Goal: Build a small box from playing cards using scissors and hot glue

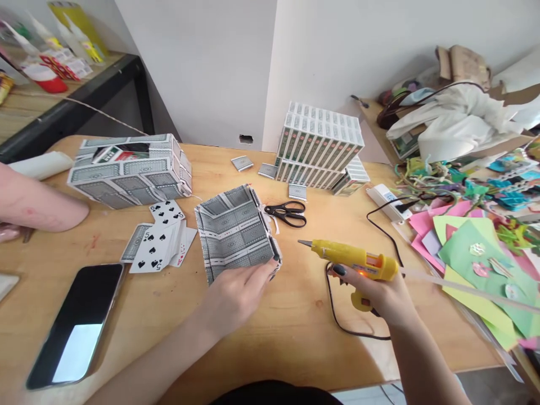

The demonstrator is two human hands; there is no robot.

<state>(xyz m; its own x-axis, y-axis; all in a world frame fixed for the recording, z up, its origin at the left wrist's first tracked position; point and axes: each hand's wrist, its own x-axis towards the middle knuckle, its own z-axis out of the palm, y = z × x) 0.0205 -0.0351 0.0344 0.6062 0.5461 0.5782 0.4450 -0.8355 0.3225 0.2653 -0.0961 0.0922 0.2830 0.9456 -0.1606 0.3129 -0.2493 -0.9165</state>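
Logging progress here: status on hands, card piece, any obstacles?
Left hand gripping card piece. Right hand holding glue gun, nozzle clear of piece. Scissors beside piece, possibly in the way.

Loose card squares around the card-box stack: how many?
3: the left card square lies farthest from the card-box stack, the middle card square beside its left corner, the front card square before it. Others may hide behind.

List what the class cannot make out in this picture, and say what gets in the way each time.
All in the head view:
- Near edge of the card piece: partly hidden by the left hand.
- Most fingers of the right hand: behind the glue gun.
- Print on the gun's label: too small and blurred.
- Far end of the glue stick: cut off by the right edge.
- Rest of another person's arm: cut off by the left edge.
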